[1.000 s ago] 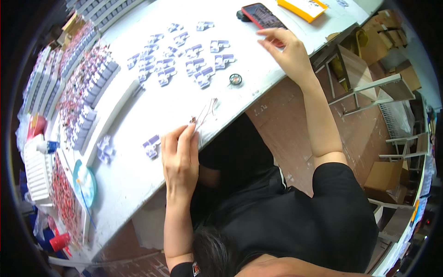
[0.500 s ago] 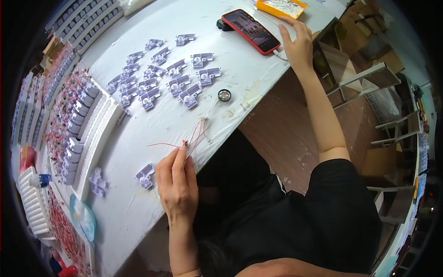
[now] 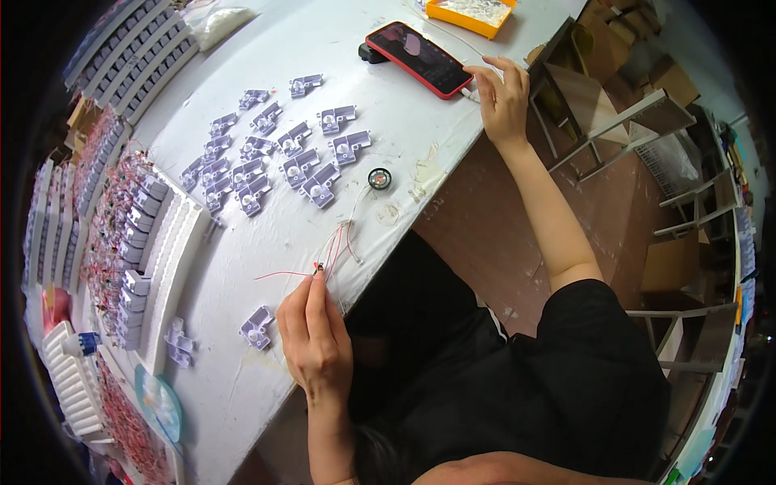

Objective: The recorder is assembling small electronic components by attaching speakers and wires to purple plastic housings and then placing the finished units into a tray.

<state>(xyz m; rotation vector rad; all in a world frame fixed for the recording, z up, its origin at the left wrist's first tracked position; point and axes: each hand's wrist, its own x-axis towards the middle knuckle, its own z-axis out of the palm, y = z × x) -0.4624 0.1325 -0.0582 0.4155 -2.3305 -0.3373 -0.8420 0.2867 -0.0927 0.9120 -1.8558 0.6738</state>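
White worktable [image 3: 222,388] with a red-cased phone [image 3: 420,58]: well below and left of the phone, left hand [image 3: 317,343] pinches a small wired component [image 3: 320,267]; beside the phone's right end, right hand [image 3: 506,103] appears empty, loosely spread.

Red wires [image 3: 335,242], pale lavender plastic parts [image 3: 350,147], red-edged black phone [image 3: 419,58], yellow-orange tray [image 3: 461,22], white tabletop [image 3: 222,279], black shirt [image 3: 525,380]
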